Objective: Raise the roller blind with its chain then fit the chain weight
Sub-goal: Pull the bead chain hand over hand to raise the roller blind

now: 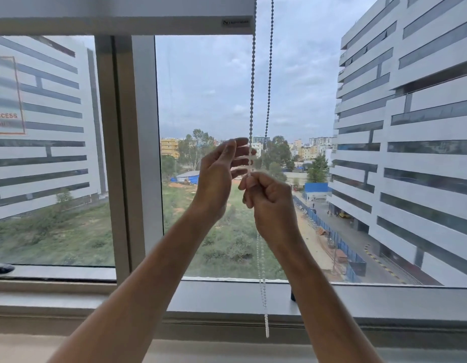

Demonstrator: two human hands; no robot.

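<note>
Forearms raised, both hands on the blind chain.
Right hand (266,197) pinches bead chain (252,100) at centre; left hand (221,169) spread open at 9 o'clock. Roller blind (122,22) sits at 12 o'clock (nearly raised). Chain: light, limp, slippery; pinch between beads.

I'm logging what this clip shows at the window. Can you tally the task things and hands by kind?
Roller blind, raised near the top of the window: 1
Bead chain, two strands hanging from the blind's end: 1
Hands: 2, the left hand open beside the chain, the right hand pinching it
Total: 4
</note>
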